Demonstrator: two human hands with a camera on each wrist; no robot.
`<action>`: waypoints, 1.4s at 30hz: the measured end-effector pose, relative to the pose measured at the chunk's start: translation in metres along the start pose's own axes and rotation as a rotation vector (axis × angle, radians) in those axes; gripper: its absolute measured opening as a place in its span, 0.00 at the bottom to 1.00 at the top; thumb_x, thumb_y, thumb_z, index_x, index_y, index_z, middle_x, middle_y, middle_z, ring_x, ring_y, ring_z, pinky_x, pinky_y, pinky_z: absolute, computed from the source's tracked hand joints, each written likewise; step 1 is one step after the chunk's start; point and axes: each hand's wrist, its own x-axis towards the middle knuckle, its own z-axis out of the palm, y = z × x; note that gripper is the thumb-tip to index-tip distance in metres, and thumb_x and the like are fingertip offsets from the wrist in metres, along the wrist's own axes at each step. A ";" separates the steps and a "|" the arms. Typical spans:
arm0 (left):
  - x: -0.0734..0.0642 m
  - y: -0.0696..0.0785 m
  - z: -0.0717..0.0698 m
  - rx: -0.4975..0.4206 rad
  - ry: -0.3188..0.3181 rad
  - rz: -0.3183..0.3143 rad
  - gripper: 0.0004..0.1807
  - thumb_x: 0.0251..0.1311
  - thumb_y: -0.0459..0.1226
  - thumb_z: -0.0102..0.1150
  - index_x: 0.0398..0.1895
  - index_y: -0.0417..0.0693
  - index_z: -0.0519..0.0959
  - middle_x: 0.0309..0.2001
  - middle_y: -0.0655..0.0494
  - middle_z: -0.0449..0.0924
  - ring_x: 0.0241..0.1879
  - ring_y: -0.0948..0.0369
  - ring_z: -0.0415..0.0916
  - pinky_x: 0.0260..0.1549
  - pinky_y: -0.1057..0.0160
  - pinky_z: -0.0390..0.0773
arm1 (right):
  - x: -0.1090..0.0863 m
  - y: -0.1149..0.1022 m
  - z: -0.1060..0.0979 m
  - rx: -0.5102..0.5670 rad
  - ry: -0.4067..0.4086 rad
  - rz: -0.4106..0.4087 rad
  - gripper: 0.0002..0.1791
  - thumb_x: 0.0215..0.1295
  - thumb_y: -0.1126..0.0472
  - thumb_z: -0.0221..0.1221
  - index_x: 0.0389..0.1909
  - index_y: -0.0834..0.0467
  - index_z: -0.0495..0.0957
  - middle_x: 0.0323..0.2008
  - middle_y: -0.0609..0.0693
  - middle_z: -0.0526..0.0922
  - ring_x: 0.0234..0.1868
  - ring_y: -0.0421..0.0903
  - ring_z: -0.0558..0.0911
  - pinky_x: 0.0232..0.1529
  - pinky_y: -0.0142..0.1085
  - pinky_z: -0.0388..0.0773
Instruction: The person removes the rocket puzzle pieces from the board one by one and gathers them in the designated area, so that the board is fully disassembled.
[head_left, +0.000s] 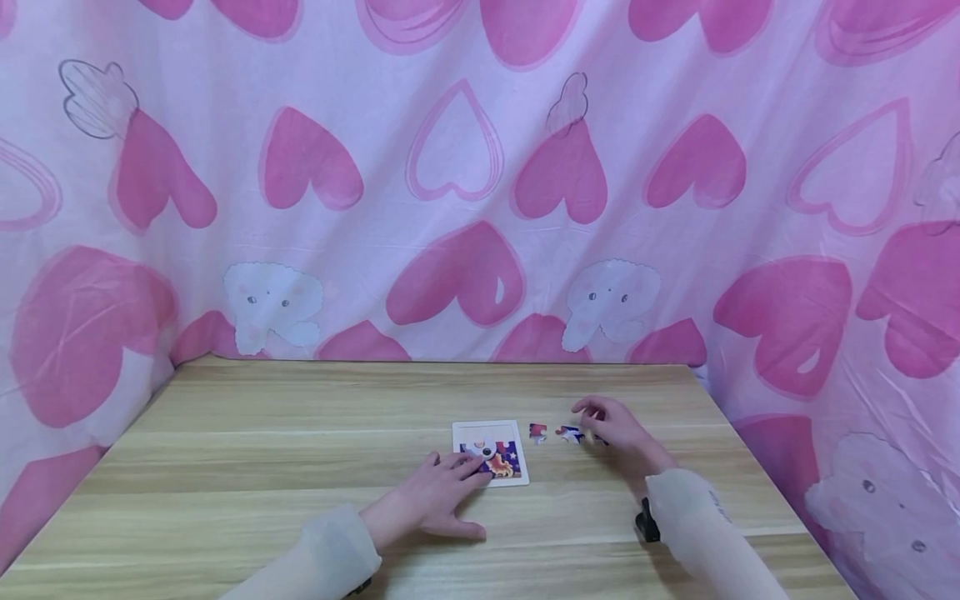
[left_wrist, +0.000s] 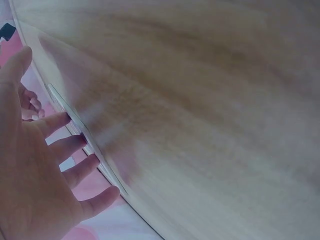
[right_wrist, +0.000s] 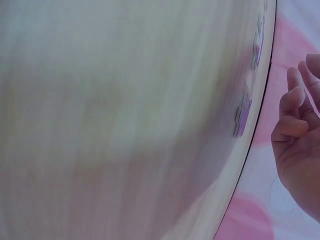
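A small jigsaw puzzle in a white tray (head_left: 523,454) lies near the middle of the table, partly filled with a dark blue picture with a white figure. My left hand (head_left: 438,500) rests its fingertips on the tray's lower left part, fingers spread; in the left wrist view these fingers meet the tray's edge (left_wrist: 82,131). To the right lie a red puzzle piece (head_left: 537,432) and a blue and white puzzle piece (head_left: 570,433). Above another piece (head_left: 601,440), partly hidden, my right hand (head_left: 618,427) hovers with loosely bent fingers. The right wrist view shows nothing in that hand (right_wrist: 300,145), apart from the piece (right_wrist: 243,117).
The wooden table (head_left: 262,450) reaches back to a pink curtain (head_left: 450,250) with hearts, which also hangs along both sides. A black band device (head_left: 647,522) sits at the right wrist.
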 end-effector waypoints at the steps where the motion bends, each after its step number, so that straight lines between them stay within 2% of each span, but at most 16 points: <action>1: 0.000 0.000 0.000 -0.001 0.003 0.001 0.44 0.44 0.70 0.40 0.63 0.58 0.62 0.64 0.53 0.55 0.62 0.51 0.52 0.51 0.40 0.56 | 0.000 -0.002 0.001 -0.004 -0.001 -0.001 0.11 0.58 0.67 0.52 0.43 0.61 0.74 0.29 0.52 0.73 0.29 0.48 0.70 0.25 0.38 0.71; 7: -0.002 0.001 0.000 0.004 0.003 0.001 0.44 0.45 0.71 0.39 0.63 0.58 0.61 0.65 0.52 0.53 0.62 0.51 0.50 0.51 0.41 0.56 | 0.003 -0.008 0.009 -0.030 -0.014 0.002 0.11 0.58 0.65 0.52 0.42 0.59 0.76 0.31 0.50 0.74 0.32 0.48 0.70 0.29 0.37 0.71; 14: -0.005 0.001 0.000 0.000 0.021 0.011 0.44 0.45 0.70 0.41 0.64 0.57 0.60 0.66 0.50 0.49 0.61 0.49 0.52 0.51 0.41 0.57 | 0.006 -0.009 0.015 -0.033 -0.023 -0.020 0.10 0.57 0.66 0.54 0.40 0.58 0.76 0.30 0.49 0.74 0.30 0.47 0.70 0.28 0.37 0.71; 27: -0.006 0.002 0.004 0.051 0.062 0.050 0.45 0.45 0.70 0.41 0.62 0.53 0.63 0.62 0.52 0.58 0.61 0.50 0.53 0.52 0.43 0.58 | 0.010 -0.013 0.023 -0.024 -0.047 -0.013 0.10 0.57 0.66 0.54 0.40 0.58 0.76 0.27 0.49 0.74 0.28 0.46 0.71 0.25 0.37 0.71; 30: -0.005 0.002 0.004 0.077 0.069 0.051 0.45 0.45 0.70 0.40 0.62 0.53 0.63 0.62 0.53 0.59 0.61 0.50 0.52 0.53 0.44 0.56 | 0.011 -0.014 0.023 -0.030 -0.047 -0.023 0.10 0.57 0.66 0.54 0.40 0.58 0.76 0.27 0.49 0.74 0.28 0.46 0.71 0.25 0.37 0.71; 37: -0.006 0.008 0.001 0.170 0.028 0.017 0.46 0.45 0.72 0.34 0.63 0.55 0.61 0.63 0.54 0.58 0.60 0.52 0.54 0.55 0.48 0.55 | 0.015 -0.026 0.030 -0.021 -0.072 -0.067 0.11 0.56 0.66 0.54 0.41 0.60 0.75 0.26 0.50 0.75 0.25 0.47 0.72 0.22 0.36 0.71; 42: -0.007 0.013 0.001 0.234 0.043 0.011 0.47 0.45 0.73 0.32 0.63 0.54 0.61 0.63 0.54 0.58 0.59 0.53 0.57 0.54 0.50 0.57 | 0.020 -0.041 0.042 -0.019 -0.111 -0.075 0.10 0.58 0.64 0.53 0.42 0.58 0.75 0.27 0.50 0.76 0.28 0.47 0.72 0.26 0.37 0.71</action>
